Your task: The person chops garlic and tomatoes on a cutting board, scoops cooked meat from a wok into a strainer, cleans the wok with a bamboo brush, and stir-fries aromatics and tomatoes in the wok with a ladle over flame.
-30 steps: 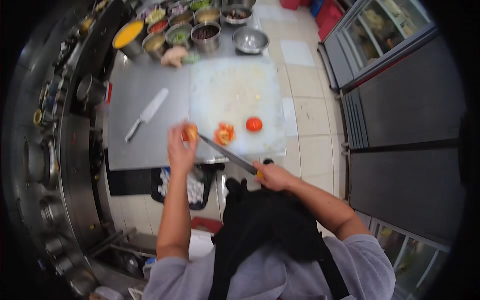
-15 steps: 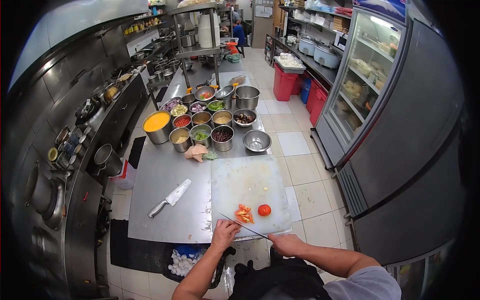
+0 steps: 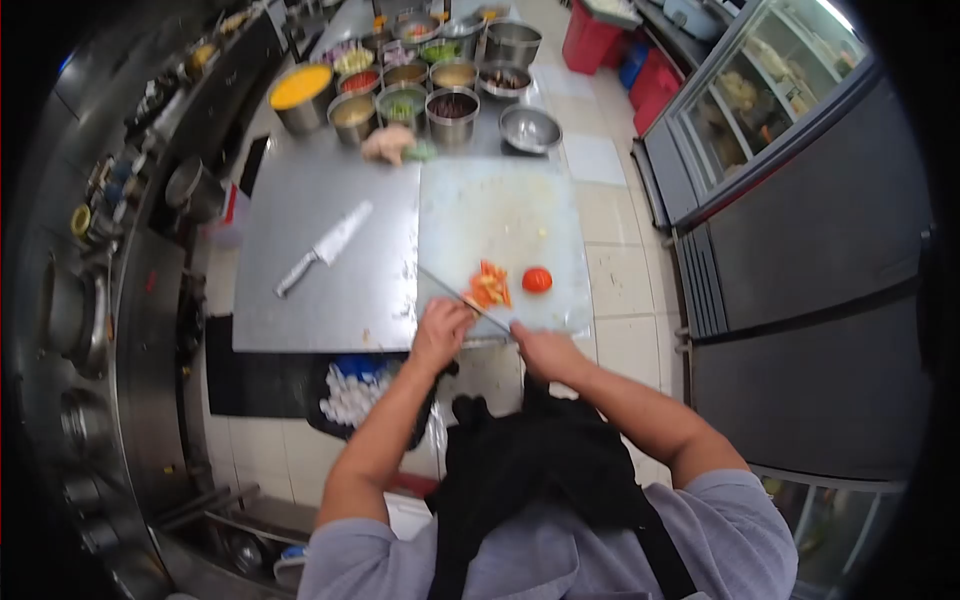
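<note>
My right hand (image 3: 548,352) is closed round the handle of a long thin knife (image 3: 455,293), whose blade points up and left over the near edge of the white cutting board (image 3: 500,200). Close to the blade, my left hand (image 3: 441,331) has its fingers drawn together; what they hold, if anything, is hidden. Cut tomato pieces (image 3: 488,285) lie in a pile just beyond the blade. To their right sits a red tomato piece (image 3: 537,280), rounded side up. A second, broader knife (image 3: 325,248) rests on the steel table to the left.
Several metal pots of ingredients (image 3: 452,113) stand at the table's far end, beside an empty metal bowl (image 3: 530,129). A pinkish cloth-like item (image 3: 389,143) lies before them. Below the near edge is a black crate (image 3: 355,395) with white pieces. Fridges (image 3: 800,230) line the right side.
Since the oldest frame, my left hand has moved from the steel table, where it held tomato pieces, to beside the blade. The view tilted up and then back down.
</note>
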Demonstrator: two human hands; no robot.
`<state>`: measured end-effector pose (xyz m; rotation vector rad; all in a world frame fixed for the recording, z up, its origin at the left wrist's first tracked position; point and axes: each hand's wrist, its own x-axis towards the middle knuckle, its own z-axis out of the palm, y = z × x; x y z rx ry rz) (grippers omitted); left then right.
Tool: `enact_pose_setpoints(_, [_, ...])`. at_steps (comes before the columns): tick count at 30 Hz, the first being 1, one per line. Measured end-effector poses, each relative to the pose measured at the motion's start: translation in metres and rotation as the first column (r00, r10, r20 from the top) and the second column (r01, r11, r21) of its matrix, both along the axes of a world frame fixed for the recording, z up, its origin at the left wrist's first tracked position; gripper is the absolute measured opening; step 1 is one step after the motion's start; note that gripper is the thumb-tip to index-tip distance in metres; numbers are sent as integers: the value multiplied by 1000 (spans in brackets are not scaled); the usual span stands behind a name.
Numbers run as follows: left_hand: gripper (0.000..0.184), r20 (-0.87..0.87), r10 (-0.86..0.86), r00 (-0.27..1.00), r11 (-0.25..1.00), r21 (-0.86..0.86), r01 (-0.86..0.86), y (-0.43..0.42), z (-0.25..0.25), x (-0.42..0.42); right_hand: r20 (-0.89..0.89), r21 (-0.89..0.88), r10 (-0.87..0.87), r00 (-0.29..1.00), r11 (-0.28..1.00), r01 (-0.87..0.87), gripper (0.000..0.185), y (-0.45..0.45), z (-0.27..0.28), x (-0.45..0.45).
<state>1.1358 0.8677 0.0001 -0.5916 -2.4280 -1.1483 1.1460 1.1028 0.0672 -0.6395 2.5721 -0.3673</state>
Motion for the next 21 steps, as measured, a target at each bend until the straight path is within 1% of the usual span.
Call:
enact_pose_setpoints(1, [20, -20, 5, 1000, 1000, -27, -6, -2, 0, 1, -17, 16, 28, 999, 999, -28, 25, -6, 13, -6])
enact_pose_setpoints(2, [19, 1, 9, 1000, 1000, -18, -9, -1, 6, 4, 16, 19, 30, 999, 999, -30, 25, -6, 27, 0])
enact_pose_setpoints(4, [18, 10, 7, 1000, 1000, -7, -7, -3, -2, 3, 58, 78, 48, 997, 996, -53, 24, -6, 54, -1])
enact_pose_setpoints(5, [18, -1, 9, 1000, 1000, 8, -9, -2, -2, 1, 61, 84, 53, 997, 995, -58, 24, -6, 51, 2])
enact_pose_setpoints(7, [18, 10, 8, 1000, 1000, 18, -9, -2, -4, 2, 122, 68, -22, 992, 998, 14, 24, -2, 38, 15])
enact_pose_setpoints(8, [18, 11, 24, 1000, 999, 26, -25, -2, -2, 3, 118, 29, -30, 993, 999, 27, 24, -2, 15, 13])
enact_pose_setpoints(9, [18, 8, 39, 999, 999, 32, -40, -2, -1, 4, 124, 32, -28, 992, 999, 24, 24, -6, 9, 8])
enact_pose_setpoints(10, [17, -3, 28, 1000, 999, 35, -28, -3, -2, 4, 68, 27, 5, 998, 1000, -7, 26, -11, 3, -1])
enact_pose_setpoints(11, [17, 2, 28, 1000, 999, 31, -28, -3, -3, 6, 17, 19, 33, 999, 999, -33, 27, -14, 1, -6])
enact_pose_setpoints(14, [18, -2, 38, 999, 999, 9, -38, -5, -1, 5, 89, 32, 50, 995, 998, -53, 30, -12, 41, -11])
enact_pose_setpoints(16, [18, -2, 48, 999, 999, 3, -48, -4, -3, 7, 123, 31, 27, 992, 999, -31, 30, -6, 44, 1])
enact_pose_setpoints(17, [18, 8, 45, 999, 999, 5, -45, -4, -4, 8, 159, 29, 7, 987, 1000, -12, 29, -3, 42, 9])
enact_pose_setpoints(20, [18, 35, 55, 998, 998, -15, -55, -2, -1, 10, 160, -38, -1, 987, 999, 8, 28, -12, 5, 7])
enact_pose_setpoints(21, [18, 30, 49, 998, 999, -15, -49, 0, -1, 9, 150, -73, 8, 989, 997, 3, 29, -15, 5, -4])
